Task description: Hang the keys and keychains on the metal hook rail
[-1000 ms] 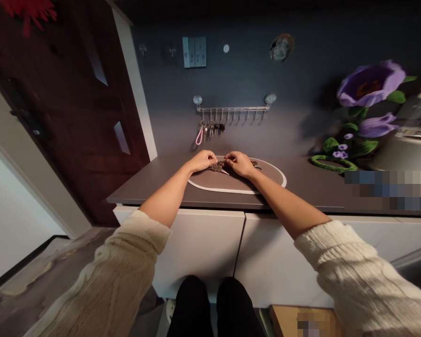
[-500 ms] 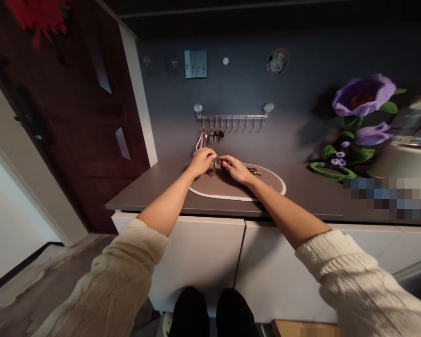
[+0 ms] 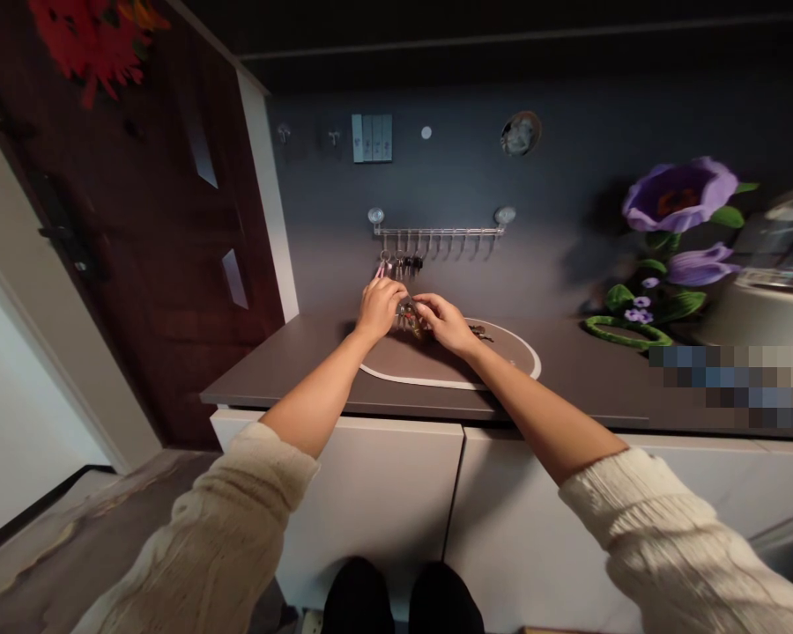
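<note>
Over the oval mat (image 3: 502, 357), both of my hands meet at a bunch of keys (image 3: 408, 315). My left hand (image 3: 379, 308) pinches it from the left, fingertips at the top of the bunch. From the other side my right hand (image 3: 448, 324) has thumb and fingers closed on it; the ring itself is mostly hidden. More keys (image 3: 481, 333) lie on the mat just beyond my right wrist. Behind my hands, several keys (image 3: 408, 264) hang at the left end of a clear hook rail (image 3: 440, 232) on the wall.
The grey countertop (image 3: 270, 365) sits above white cabinets (image 3: 383, 475). To the right stand purple fabric flowers (image 3: 680, 198) beside a pale lamp-like object (image 3: 746, 304). A dark red door (image 3: 159, 229) is on the left. Small hooks (image 3: 334, 137) and a switch panel (image 3: 372, 138) are on the wall.
The view has tilted up slightly, so everything sits lower in the picture. Between my hands the bunch of keys shows more, hanging spread below the fingertips.
</note>
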Tool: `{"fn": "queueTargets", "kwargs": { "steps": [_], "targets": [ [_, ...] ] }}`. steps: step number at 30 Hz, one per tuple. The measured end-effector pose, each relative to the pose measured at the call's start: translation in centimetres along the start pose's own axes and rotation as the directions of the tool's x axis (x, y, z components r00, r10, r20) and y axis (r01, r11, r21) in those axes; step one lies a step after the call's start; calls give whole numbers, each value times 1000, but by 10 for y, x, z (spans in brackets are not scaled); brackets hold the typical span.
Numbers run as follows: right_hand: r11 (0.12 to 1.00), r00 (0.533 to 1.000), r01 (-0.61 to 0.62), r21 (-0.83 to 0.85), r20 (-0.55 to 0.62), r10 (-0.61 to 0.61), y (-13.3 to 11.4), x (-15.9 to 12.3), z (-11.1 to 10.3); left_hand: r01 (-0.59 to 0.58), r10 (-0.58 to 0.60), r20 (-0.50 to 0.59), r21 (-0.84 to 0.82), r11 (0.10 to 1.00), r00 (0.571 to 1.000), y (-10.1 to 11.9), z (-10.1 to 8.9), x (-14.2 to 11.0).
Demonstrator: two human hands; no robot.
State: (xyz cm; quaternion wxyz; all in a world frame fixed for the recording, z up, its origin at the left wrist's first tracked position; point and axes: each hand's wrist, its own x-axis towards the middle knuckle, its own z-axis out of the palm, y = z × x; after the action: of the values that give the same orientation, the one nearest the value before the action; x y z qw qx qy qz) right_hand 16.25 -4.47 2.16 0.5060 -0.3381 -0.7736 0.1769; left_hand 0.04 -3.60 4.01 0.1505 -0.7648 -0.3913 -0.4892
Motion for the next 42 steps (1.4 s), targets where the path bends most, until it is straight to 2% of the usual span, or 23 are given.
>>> {"fn": "queueTargets", "kwargs": {
  "steps": [4, 8, 14, 20, 26, 35, 42],
  "targets": [
    [991, 999, -54, 122, 16, 52, -2, 0, 4, -37, 37, -16, -13, 999, 999, 1, 2, 0],
    [984, 998, -62, 165, -20, 66, -4, 1, 5, -45, 43, -38, -53, 998, 998, 3, 4, 0],
    [965, 988, -115, 236, -69, 135, -4, 3, 3, -23, 14, -85, -101, 995, 996, 6, 7, -1],
    [940, 982, -124, 318, -94, 162, -2, 4, 1, 10, -21, -80, -144, 990, 997, 8, 10, -3],
    [907, 965, -142, 397, -146, 216, -3, 6, -5, 94, -106, -85, -131, 987, 991, 4, 19, -8],
    [932, 941, -72, 355, -286, 182, 0, 32, -23, 148, -151, 80, 47, 988, 985, -5, 34, -15],
    [874, 890, -89, 478, -356, 286, 6, 75, -25, 132, -143, 168, 74, 988, 975, -6, 41, -17]
  ]
}}
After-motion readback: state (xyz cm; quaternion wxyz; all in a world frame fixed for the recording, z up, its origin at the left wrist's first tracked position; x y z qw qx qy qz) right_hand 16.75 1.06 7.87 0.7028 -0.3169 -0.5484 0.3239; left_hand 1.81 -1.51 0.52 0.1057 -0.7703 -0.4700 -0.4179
